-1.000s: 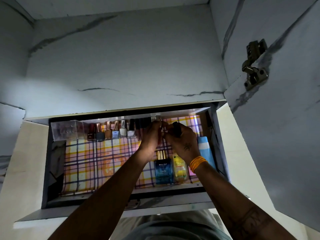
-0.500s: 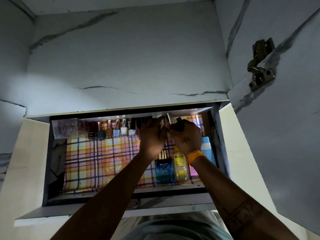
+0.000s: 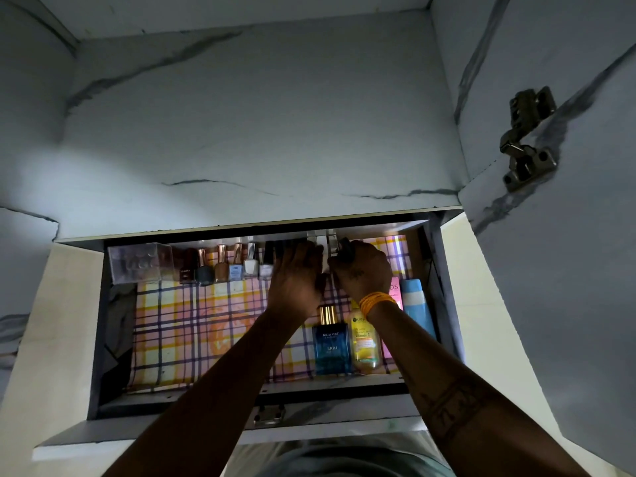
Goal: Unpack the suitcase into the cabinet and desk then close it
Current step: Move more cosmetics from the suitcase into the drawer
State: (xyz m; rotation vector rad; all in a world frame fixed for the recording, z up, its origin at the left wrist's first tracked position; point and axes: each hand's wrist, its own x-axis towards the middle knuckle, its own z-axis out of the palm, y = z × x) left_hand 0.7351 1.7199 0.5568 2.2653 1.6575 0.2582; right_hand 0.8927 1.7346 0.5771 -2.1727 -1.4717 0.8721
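Note:
An open drawer [image 3: 99, 339] lined with plaid paper [image 3: 192, 325] sits below a marble-patterned cabinet. Along its back wall stands a row of nail polish bottles [image 3: 220, 266]. Both my hands reach to the back of the drawer, side by side. My left hand [image 3: 296, 277] has its fingers curled round small dark items at the end of the row. My right hand [image 3: 361, 270] grips a small dark bottle and touches a silver-capped one [image 3: 325, 244] between the hands. What exactly each palm holds is hidden.
A clear plastic box [image 3: 139, 263] stands at the back left. At the right are a blue perfume bottle [image 3: 331, 346], a yellow bottle [image 3: 363, 342], a pink box [image 3: 395, 294] and a light blue tube [image 3: 416, 308]. The open cabinet door with its hinge [image 3: 526, 139] hangs right.
Both hands have moved farther toward the drawer's back wall, still together, carrying the small bottles with them.

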